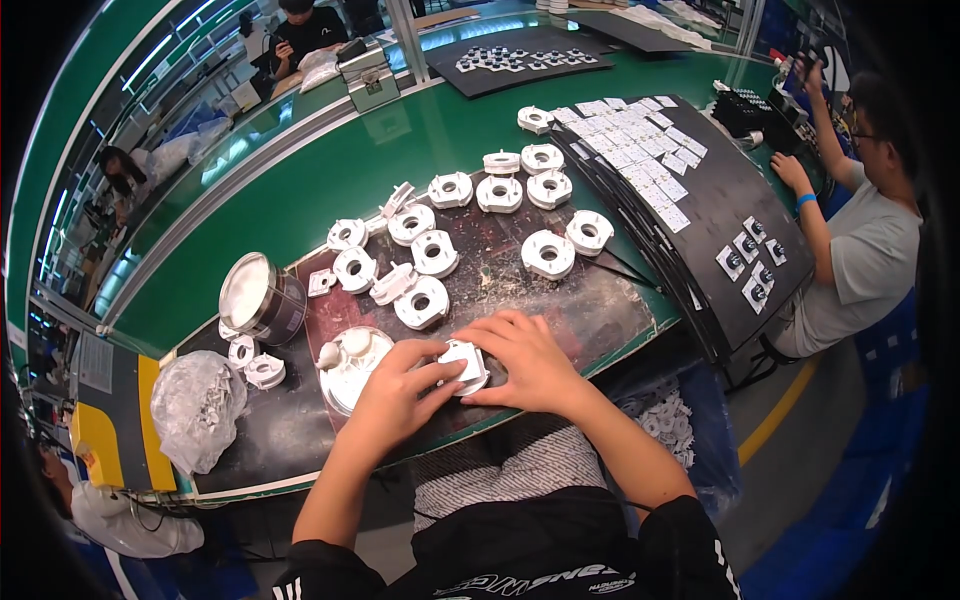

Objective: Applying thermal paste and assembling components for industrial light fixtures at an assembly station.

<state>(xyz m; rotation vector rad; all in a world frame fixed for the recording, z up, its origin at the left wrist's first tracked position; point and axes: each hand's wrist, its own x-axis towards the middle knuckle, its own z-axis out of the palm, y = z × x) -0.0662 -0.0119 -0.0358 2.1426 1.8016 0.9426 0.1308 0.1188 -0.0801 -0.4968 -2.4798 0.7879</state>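
Note:
A white plastic part (474, 381) sits between my two hands near the front edge of the bench. The fingers of my left hand (400, 392) press onto its face from the left. My right hand (524, 362) wraps round its far and right sides, hiding much of it. Just left of my left hand lies a round white dish (340, 388) with rounded white lumps in it. Beyond the hands, several white ring-shaped plastic housings (421, 302) with dark centre holes are spread over the worn board (490, 270).
An open tub (285, 308) and a clear bag of small white pieces (198, 412) stand left. At right, stacked black sheets (650, 245) carry white cards (640, 150); a co-worker (850, 230) sits beyond. A blue-lined container of white parts (668, 425) is below the bench's right front.

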